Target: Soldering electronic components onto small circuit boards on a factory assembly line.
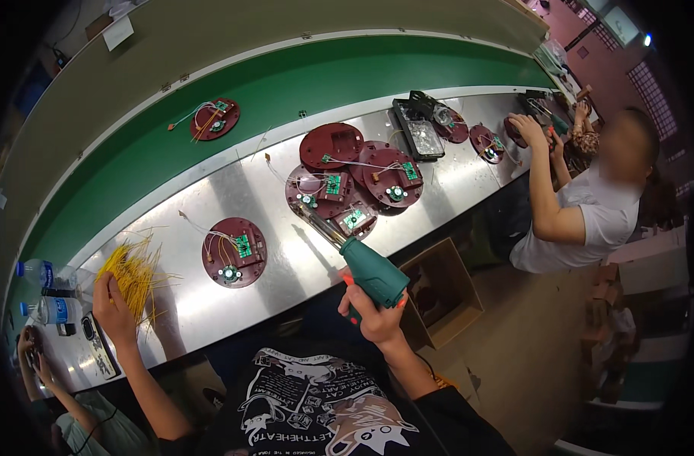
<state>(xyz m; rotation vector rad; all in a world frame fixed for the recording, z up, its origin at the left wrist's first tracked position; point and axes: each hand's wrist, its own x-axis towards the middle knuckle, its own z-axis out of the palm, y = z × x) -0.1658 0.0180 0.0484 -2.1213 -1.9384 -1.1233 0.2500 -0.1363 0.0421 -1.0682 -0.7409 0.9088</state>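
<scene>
Plainly, your right hand point(373, 319) clamped green pistol-shaped tool point(376, 275), nozzle point(324, 227) beside stacked maroon discs point(333, 144). Your left hand point(114, 315) was at yellow wires point(136, 275); couldn't tell whether pinching any. Lone maroon disc point(229, 255) lay between hands on metal bench point(187, 308). Likely risks: careless swing scorching discs, if nozzle was hot; hasty tug scattering wires.

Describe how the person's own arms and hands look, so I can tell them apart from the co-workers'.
Both the left hand and the right hand are ungloved, with bare forearms and no watch or bracelet visible. The black top has short, loose, plain black sleeves and a white and tan cartoon print with lettering across the front.
</scene>
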